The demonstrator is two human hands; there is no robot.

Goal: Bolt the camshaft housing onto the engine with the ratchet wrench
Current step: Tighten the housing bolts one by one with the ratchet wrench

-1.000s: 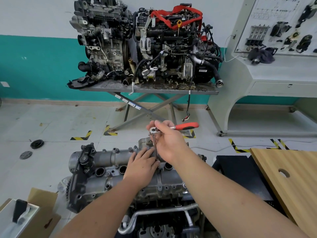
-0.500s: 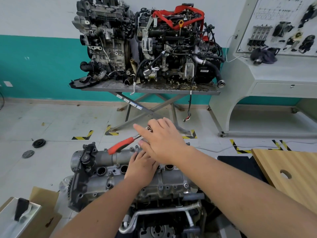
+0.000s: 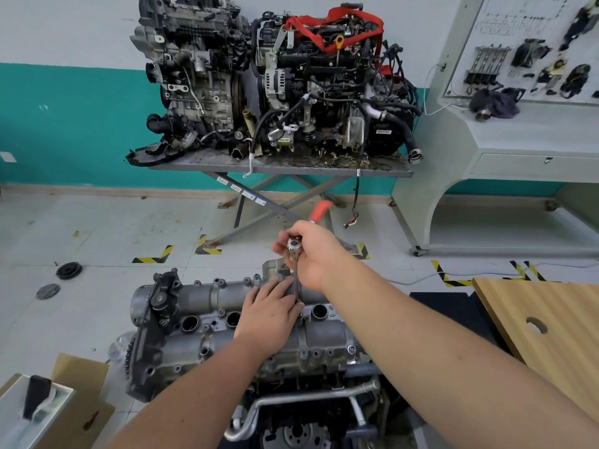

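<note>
The grey camshaft housing (image 3: 201,322) lies on top of the engine (image 3: 291,416) in front of me. My right hand (image 3: 316,257) grips the head of the ratchet wrench (image 3: 294,245); its red handle (image 3: 319,211) points away, up and to the right, blurred. A long steel extension (image 3: 296,283) runs straight down from the wrench head to the housing's middle. My left hand (image 3: 269,314) rests flat on the housing, fingertips against the foot of the extension. The bolt under the socket is hidden.
Two engines (image 3: 275,79) stand on a scissor-leg table (image 3: 282,165) at the far wall. A grey training console (image 3: 518,150) is at right, a wooden board (image 3: 551,325) near right. A cardboard box (image 3: 74,406) sits lower left. Two round discs (image 3: 68,270) lie on the floor.
The wrench's red handle swung from right to the lower left, then back round to the upper right. My right hand stayed on the wrench head; my left hand kept its place on the housing.
</note>
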